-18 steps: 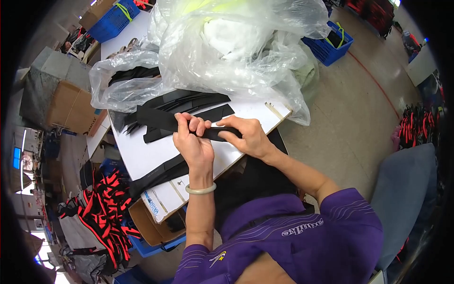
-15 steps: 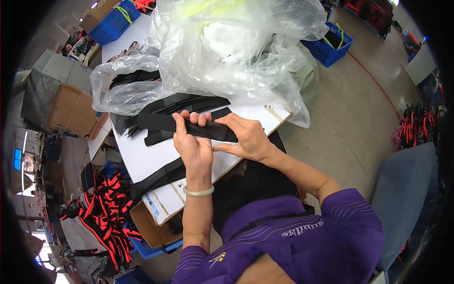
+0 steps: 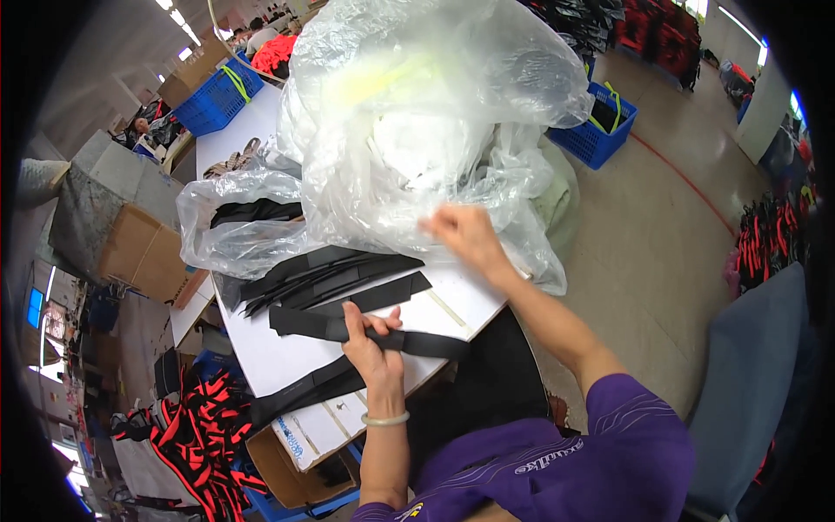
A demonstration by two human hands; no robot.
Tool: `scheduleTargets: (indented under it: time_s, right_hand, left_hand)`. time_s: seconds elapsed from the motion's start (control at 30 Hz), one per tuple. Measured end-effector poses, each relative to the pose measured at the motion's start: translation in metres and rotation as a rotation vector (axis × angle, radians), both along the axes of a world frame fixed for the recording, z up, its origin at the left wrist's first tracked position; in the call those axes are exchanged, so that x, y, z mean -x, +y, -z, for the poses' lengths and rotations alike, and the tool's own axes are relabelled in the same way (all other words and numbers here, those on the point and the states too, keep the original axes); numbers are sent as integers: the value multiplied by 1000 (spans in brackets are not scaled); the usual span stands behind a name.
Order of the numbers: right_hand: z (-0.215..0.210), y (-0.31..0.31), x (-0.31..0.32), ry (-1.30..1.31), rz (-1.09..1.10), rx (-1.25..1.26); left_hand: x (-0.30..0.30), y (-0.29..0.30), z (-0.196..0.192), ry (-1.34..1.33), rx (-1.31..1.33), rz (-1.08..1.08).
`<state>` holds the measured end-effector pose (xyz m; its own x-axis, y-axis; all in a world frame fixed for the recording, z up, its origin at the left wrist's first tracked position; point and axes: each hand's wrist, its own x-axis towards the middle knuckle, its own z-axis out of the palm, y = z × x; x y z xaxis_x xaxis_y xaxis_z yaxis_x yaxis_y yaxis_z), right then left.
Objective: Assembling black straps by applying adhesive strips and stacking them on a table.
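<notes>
Strap (image 3: pixel 365 333), black, held across white surface (image 3: pixel 287 357), long axis left-right. Left hand (image 3: pixel 372 348) clamped on strap near middle. Right hand (image 3: pixel 465 235) raised at clear plastic bag (image 3: pixel 417 130), well apart from strap, blurred; fingers' state cannot be told.

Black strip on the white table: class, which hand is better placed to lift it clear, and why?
Left. The left hand already pinches the black strip over the white table, while the right hand, blurred, is up at the clear plastic bag, holding nothing visible.
</notes>
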<state>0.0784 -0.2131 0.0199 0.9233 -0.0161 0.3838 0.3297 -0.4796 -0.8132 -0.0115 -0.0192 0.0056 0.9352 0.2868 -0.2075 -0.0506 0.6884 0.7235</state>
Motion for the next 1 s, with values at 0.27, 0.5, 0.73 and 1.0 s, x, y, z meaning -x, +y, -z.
scheduleTargets:
  time_s: [0.27, 0.5, 0.73, 1.0]
  right_hand:
    - [81, 16, -194, -182, 558, 435]
    - [16, 3, -132, -308, 266, 180]
    - [-48, 59, 55, -531, -447, 329]
    - [-43, 57, 74, 120, -800, -189]
  left_hand:
    - [37, -21, 10, 7, -110, 145]
    - [21, -1, 2, -35, 2, 34]
    - [18, -5, -27, -192, -115, 0]
    - [48, 12, -25, -277, -13, 43]
